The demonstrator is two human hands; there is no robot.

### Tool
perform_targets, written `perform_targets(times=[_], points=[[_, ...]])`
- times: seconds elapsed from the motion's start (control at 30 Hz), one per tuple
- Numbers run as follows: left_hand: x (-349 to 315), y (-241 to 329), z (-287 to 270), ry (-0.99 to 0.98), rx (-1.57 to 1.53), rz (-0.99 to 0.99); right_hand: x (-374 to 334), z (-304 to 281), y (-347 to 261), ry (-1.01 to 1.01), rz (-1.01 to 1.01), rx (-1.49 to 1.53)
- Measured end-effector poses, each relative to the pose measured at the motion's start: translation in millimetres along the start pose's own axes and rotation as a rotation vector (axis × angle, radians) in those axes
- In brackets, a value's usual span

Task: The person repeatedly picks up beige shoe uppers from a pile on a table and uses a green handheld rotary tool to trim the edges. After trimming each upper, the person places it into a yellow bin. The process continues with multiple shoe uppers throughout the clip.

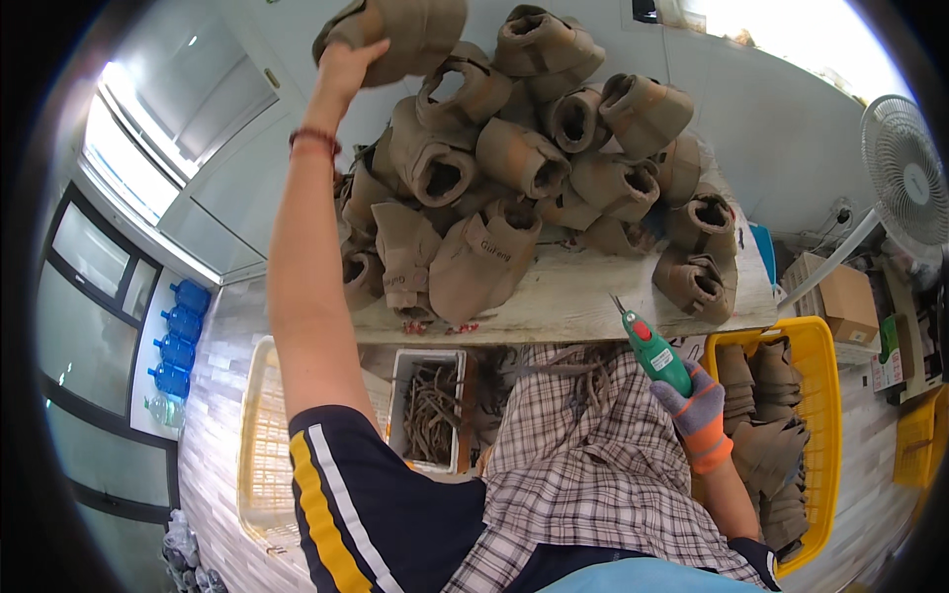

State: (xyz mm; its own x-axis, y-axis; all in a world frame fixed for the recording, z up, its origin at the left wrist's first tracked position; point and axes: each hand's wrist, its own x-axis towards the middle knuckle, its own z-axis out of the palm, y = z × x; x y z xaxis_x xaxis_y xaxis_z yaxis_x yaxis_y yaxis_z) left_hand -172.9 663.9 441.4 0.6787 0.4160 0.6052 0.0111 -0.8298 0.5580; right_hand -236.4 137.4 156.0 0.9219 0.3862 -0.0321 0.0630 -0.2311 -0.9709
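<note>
My bare left hand [346, 69] reaches far up at the top left, its fingers closed on a brown shoe upper [420, 40], partly cut off by the picture's edge. Below and right of it, several more brown shoe uppers [519, 158] are heaped on the worktable [554, 306], many with their round openings facing me. My right hand [697, 405], in a grey and orange glove, grips a green hand-held electric tool [657, 354] over my lap, near the table's front edge. The tool has a red button and a thin two-pronged tip, pointing up and left, touching nothing.
Under the table a white box [400, 395] holds brown strips, beside a pale plastic basket [259, 474]. At my right, a yellow basket [830, 445] contains stacked brown pieces. A fan [905, 178] and cardboard box [835, 296] stand beyond it. Blue water bottles [178, 351] line the left.
</note>
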Motion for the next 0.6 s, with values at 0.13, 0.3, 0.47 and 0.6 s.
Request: perform_targets(times=[0.13, 0.3, 0.47, 0.6], points=[[60.2, 31.0, 30.9, 0.016, -0.012, 0.05, 3.6, -2.0, 7.0, 0.01, 0.051, 0.081], [21.0, 16.3, -5.1, 0.099, -0.819, 0.074, 9.2, -4.0, -11.4, -0.012, -0.016, -0.019], [-141.9, 68.5, -7.9, 0.405, -1.293, -0.25, 19.9, -5.9, -21.5, 0.05, -0.288, -0.162], [-231.2, 14.2, 1.2, 0.306, -1.518, -0.699, 30.8, 3.4, -27.1, 0.133, -0.689, -0.325]])
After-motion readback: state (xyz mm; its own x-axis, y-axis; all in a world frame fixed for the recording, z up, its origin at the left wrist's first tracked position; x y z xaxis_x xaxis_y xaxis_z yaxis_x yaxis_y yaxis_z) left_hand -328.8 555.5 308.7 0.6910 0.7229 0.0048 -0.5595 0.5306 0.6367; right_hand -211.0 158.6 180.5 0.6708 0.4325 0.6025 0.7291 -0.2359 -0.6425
